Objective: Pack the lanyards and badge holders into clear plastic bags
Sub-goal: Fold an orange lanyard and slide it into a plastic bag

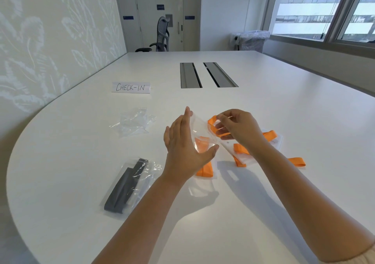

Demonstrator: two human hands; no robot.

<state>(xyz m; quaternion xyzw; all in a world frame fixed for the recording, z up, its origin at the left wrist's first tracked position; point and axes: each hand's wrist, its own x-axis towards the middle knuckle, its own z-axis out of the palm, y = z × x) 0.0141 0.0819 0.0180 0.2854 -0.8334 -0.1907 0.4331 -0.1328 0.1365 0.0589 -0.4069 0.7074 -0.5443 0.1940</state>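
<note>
Orange lanyard (213,124) loops sit pinched in the right hand (239,129), whose fingers (222,119) curl round the strap at the mouth of a clear plastic bag (199,134). The left hand (183,145) holds that bag above the bench (263,101) between its straight fingers (187,112) and thumb. More orange lanyards (296,161) and badge holders (229,145) lie under and to the right of the right hand; a packed bag with a grey lanyard (123,188) lies left of the left wrist, and loose empty bags (134,122) lie beyond it.
</note>
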